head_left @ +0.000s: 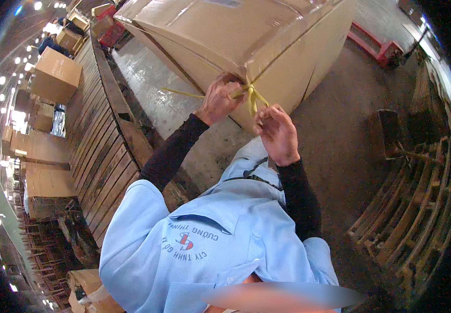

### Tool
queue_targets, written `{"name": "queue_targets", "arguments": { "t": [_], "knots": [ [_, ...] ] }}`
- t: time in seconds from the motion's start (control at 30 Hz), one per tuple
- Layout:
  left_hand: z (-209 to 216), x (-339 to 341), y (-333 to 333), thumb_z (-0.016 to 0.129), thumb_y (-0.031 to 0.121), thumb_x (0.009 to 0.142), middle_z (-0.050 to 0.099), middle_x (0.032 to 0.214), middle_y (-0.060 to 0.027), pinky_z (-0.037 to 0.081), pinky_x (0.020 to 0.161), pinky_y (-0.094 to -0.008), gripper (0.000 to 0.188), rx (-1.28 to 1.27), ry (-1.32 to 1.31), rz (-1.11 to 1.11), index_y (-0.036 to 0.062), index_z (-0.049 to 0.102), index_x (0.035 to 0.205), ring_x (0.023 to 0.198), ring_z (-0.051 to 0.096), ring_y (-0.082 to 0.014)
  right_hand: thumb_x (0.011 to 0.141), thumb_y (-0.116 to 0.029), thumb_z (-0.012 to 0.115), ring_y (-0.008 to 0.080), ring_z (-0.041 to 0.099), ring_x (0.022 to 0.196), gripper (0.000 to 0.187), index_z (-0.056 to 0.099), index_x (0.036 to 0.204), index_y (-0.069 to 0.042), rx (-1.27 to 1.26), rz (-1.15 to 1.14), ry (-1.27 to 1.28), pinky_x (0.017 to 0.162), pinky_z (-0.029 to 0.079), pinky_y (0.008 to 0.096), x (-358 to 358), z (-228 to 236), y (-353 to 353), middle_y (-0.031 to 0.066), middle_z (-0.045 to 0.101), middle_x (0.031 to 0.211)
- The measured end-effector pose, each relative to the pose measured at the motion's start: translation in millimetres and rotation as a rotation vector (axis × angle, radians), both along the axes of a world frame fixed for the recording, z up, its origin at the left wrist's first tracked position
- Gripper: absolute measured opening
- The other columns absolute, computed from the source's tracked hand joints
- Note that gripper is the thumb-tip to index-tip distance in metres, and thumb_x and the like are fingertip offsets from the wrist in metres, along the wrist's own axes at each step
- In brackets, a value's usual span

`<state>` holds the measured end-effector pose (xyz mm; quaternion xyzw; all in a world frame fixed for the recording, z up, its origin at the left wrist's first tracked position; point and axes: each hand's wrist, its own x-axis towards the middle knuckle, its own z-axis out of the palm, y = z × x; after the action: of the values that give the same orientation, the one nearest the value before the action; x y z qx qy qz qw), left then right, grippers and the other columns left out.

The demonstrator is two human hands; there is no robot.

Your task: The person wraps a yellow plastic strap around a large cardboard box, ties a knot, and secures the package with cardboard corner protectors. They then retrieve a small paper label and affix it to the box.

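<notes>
A large brown cardboard box (209, 31) stands in front of me, with clear tape along its top and edges. Yellow strap (252, 94) is bunched into a knot or loop at its near corner, and one loose end sticks out to the left. My left hand (222, 98) is closed on the strap just left of the knot. Below and right of it, my right hand (277, 133) pinches a hanging part of the same strap. Fingertips of both hands are partly hidden. Black sleeves cover both forearms.
A slatted wooden platform (97, 141) runs along the left, with several cardboard boxes (56, 75) beyond it. Two people (53, 44) are far off at upper left. A red metal frame (374, 44) lies on the floor at right. Stacked wooden slats (408, 208) stand at lower right.
</notes>
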<state>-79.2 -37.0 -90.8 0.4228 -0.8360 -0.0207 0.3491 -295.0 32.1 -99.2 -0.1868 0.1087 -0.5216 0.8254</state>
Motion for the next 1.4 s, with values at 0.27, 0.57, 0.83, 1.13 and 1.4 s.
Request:
{"name": "queue_targets", "arguments": {
  "t": [0.27, 0.57, 0.83, 1.13, 1.4],
  "knots": [
    [47.1, 40.5, 9.7, 0.075, 0.016, 0.083, 0.068, 0.116, -0.0117, 0.047, 0.102, -0.0474, 0.017, -0.326, 0.195, -0.082, 0.0046, 0.066, 0.092, 0.116, 0.060, -0.0332, 0.098, -0.029, 0.054, 0.0228, 0.057, 0.101, 0.022, 0.062, 0.107, -0.010, 0.057, 0.042, -0.076, 0.082, 0.048, 0.0370, -17.2, 1.7, -2.6, 0.0092, 0.063, 0.109],
    [84.0, 217.7, -33.5, 0.068, 0.006, 0.091, 0.070, 0.113, -0.0103, 0.051, 0.092, -0.0386, 0.020, -0.337, 0.234, 0.401, 0.0042, 0.064, 0.111, 0.109, 0.065, -0.0288, 0.101, -0.029, 0.048, 0.0281, 0.049, 0.122, 0.052, 0.036, 0.146, -0.006, 0.361, -0.425, 0.523, 0.103, 0.042, 0.0488, -92.6, -57.7, 27.8, 0.0151, 0.049, 0.136],
    [51.4, 365.7, -139.0, 0.069, 0.007, 0.089, 0.071, 0.111, -0.0090, 0.052, 0.091, -0.0360, 0.011, -0.390, 0.315, 0.377, 0.0031, 0.068, 0.099, 0.108, 0.065, -0.0271, 0.101, -0.032, 0.050, 0.0243, 0.046, 0.125, 0.051, 0.042, 0.144, -0.006, 0.282, -0.913, 1.178, 0.107, 0.035, 0.0452, -102.4, 57.5, -16.4, 0.0109, 0.050, 0.138],
    [59.1, 488.7, -260.0, 0.071, 0.011, 0.089, 0.071, 0.112, -0.0067, 0.054, 0.087, -0.0360, 0.013, -0.419, 0.294, 0.236, 0.0022, 0.062, 0.085, 0.103, 0.066, -0.0264, 0.101, -0.036, 0.052, 0.0360, 0.046, 0.132, 0.057, 0.048, 0.136, 0.008, -0.628, -0.674, 2.568, 0.112, 0.034, 0.0418, 54.5, 113.1, -264.1, 0.0243, 0.049, 0.141],
    [68.3, 518.7, -359.3, 0.069, 0.016, 0.088, 0.066, 0.120, -0.0067, 0.051, 0.095, -0.0450, 0.012, -0.479, -0.035, -0.116, 0.0094, 0.061, 0.091, 0.109, 0.063, -0.0310, 0.098, -0.045, 0.056, 0.0410, 0.049, 0.127, 0.063, 0.052, 0.135, 0.006, -0.552, -0.847, 2.653, 0.107, 0.039, 0.0448, 59.6, 111.0, -425.3, 0.0290, 0.054, 0.131]
  ]
}}
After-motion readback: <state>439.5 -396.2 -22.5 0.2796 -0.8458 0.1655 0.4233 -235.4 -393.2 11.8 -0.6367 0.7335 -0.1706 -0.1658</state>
